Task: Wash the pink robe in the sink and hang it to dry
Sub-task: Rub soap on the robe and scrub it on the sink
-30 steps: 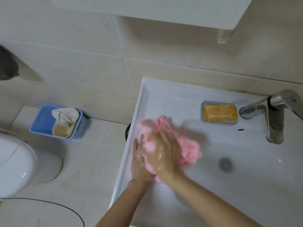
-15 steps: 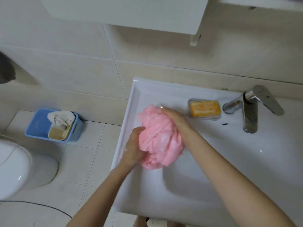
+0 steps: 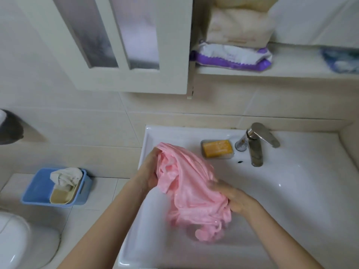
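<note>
robe [image 3: 190,183]: bunched up over the sink [image 3: 291,191]
left hand [image 3: 148,171]: fingers curled round its top
right hand [image 3: 236,198]: gripping lower end

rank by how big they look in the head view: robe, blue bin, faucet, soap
1. robe
2. blue bin, though it is farther from the camera, so probably bigger than it looks
3. faucet
4. soap
</note>
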A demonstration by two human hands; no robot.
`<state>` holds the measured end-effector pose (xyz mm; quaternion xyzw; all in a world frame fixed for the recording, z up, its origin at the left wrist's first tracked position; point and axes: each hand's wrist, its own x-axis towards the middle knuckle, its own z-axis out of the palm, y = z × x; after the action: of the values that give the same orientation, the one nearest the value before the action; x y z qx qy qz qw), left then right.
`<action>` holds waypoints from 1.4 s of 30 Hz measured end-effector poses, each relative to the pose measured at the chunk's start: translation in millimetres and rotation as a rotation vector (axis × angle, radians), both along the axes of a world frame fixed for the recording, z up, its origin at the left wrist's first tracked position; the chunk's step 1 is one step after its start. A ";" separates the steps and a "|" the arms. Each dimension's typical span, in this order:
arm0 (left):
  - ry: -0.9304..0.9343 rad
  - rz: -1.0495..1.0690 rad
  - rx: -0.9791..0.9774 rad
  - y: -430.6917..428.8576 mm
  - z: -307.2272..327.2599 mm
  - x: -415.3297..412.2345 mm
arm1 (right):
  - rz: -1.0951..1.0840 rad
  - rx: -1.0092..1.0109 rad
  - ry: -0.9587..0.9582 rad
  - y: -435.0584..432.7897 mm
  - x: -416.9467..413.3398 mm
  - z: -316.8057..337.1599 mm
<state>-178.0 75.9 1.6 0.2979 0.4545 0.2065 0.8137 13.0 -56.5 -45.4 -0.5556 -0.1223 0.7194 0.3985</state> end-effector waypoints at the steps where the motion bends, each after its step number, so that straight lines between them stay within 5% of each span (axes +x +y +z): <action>1: -0.019 -0.010 -0.007 3.6 4.8 2.9 | 0.079 0.010 -0.054 -3.3 -0.4 4.1; 3: -0.028 -0.036 0.005 9.1 16.7 5.2 | 0.092 0.005 -0.064 -7.2 1.4 17.3; 8: -0.006 -0.015 0.074 19.0 29.1 -2.3 | -0.270 0.071 0.147 -7.1 11.1 45.4; 13: -0.213 0.097 -0.042 6.4 20.9 -5.6 | -0.539 0.194 0.031 -4.4 6.4 87.0; 18: 0.103 -0.088 0.114 1.4 35.2 -11.7 | -0.622 0.221 -0.005 3.6 13.5 92.8; 21: 0.117 -0.045 0.230 11.0 49.0 -20.6 | -0.535 0.289 -0.006 1.0 19.9 110.6; 26: -0.159 0.079 0.341 17.8 106.9 -7.8 | -0.279 0.398 0.114 0.4 24.0 125.6; 31: -0.465 -0.009 0.384 15.3 147.2 7.7 | -0.483 0.322 0.082 7.5 35.0 107.3; 37: -0.197 -0.243 0.405 -27.0 110.3 27.8 | -0.480 0.559 0.141 17.1 26.2 160.3; 40: -0.029 -0.452 0.582 -46.9 101.5 34.8 | -0.246 0.578 0.134 28.9 27.5 184.4; 42: -0.015 -0.387 0.687 -46.3 101.1 39.6 | -0.035 0.557 0.026 34.0 38.2 193.5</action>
<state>-138.5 29.7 102.7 0.6315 0.2885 0.1914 0.6938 51.2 -22.5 148.1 -0.4176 -0.3005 0.6581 0.5497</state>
